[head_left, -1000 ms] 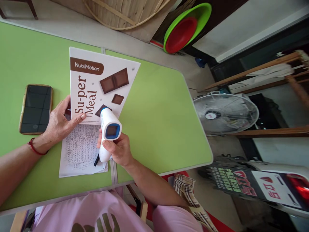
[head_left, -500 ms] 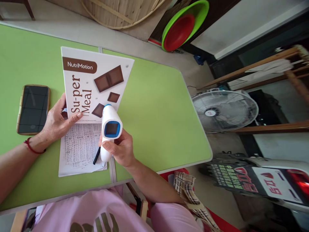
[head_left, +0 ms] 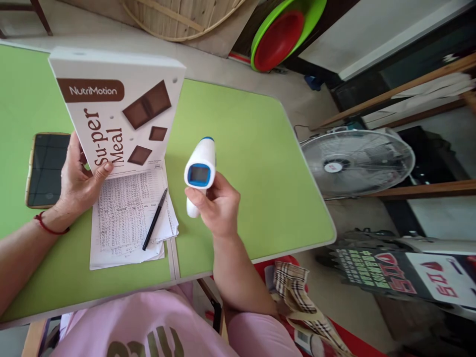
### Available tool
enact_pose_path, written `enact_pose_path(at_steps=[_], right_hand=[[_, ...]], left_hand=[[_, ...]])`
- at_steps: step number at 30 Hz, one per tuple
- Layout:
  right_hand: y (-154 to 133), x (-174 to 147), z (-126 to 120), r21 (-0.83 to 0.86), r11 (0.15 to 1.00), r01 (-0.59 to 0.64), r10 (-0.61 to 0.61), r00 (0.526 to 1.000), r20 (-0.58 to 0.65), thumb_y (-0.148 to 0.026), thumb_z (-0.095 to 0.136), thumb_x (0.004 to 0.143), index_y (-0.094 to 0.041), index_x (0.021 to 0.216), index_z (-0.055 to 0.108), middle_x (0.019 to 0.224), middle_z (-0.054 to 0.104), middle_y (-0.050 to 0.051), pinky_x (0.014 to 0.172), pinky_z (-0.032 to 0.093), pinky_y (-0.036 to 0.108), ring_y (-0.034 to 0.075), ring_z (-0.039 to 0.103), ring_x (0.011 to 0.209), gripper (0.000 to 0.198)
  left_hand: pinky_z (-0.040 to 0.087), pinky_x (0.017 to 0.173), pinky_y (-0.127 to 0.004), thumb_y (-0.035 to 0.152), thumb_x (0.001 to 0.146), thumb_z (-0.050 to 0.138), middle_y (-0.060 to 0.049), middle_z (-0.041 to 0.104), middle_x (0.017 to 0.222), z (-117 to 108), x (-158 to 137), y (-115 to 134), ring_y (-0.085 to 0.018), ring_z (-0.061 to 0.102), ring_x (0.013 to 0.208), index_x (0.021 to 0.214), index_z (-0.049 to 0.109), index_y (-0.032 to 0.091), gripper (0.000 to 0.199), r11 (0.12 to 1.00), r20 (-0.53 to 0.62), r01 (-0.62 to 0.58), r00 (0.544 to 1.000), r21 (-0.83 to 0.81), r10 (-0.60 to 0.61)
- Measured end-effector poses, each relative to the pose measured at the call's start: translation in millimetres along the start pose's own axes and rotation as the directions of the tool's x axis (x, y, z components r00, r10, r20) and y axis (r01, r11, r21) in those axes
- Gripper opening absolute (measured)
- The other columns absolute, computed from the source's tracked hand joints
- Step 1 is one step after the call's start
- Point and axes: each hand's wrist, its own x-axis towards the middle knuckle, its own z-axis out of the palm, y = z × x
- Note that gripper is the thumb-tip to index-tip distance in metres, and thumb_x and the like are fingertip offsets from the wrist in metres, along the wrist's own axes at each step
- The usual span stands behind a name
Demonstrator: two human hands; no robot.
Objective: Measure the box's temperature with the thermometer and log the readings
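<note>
Box [head_left: 115, 106] stood tilted on the table [head_left: 241, 148], gripped low by my left hand [head_left: 80, 181]; my right hand [head_left: 217, 206] clasped the thermometer [head_left: 201, 171] beside it, aimed elsewhere; pen [head_left: 155, 218] unused on papers [head_left: 126, 223].

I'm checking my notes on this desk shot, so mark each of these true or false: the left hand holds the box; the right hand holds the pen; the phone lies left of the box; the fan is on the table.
1. The left hand holds the Su-per Meal box. True.
2. The right hand holds the pen. False: it holds a white and blue thermometer; the pen lies on the papers.
3. The phone lies left of the box. True.
4. The fan is on the table. False: it stands beyond the table's edge.
</note>
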Motion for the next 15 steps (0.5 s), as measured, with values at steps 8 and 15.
enact_pose_path(at_steps=[8,15], right_hand=[[22.9,15.2,-16.5,-0.692,0.720,0.060,0.098,0.978,0.186,-0.043,0.065,0.083,-0.019,0.122,0.063,0.114,0.066,0.014,0.079,0.055,0.044,0.030,0.065,0.099,0.046],[37.2,17.1,-15.9,-0.789,0.609,0.084,0.119,0.973,0.196,-0.036,0.066,0.084,-0.015,0.126,0.060,0.115,0.064,0.017,0.085,0.053,0.047,0.033,0.061,0.104,0.047]], left_hand=[[0.054,0.095,-0.045,0.052,0.089,0.071,-0.015,0.054,0.126,5.5,7.8,-8.9,-0.028,0.058,0.113,0.131,0.041,0.017,0.062,0.981,0.049,-0.174,0.983,-0.086,0.179],[0.041,0.112,-0.053,0.039,0.094,0.068,-0.018,0.039,0.143,1.0,6.6,-30.7,-0.031,0.043,0.132,0.145,0.029,0.014,0.069,0.945,0.219,-0.323,0.927,0.052,0.305]])
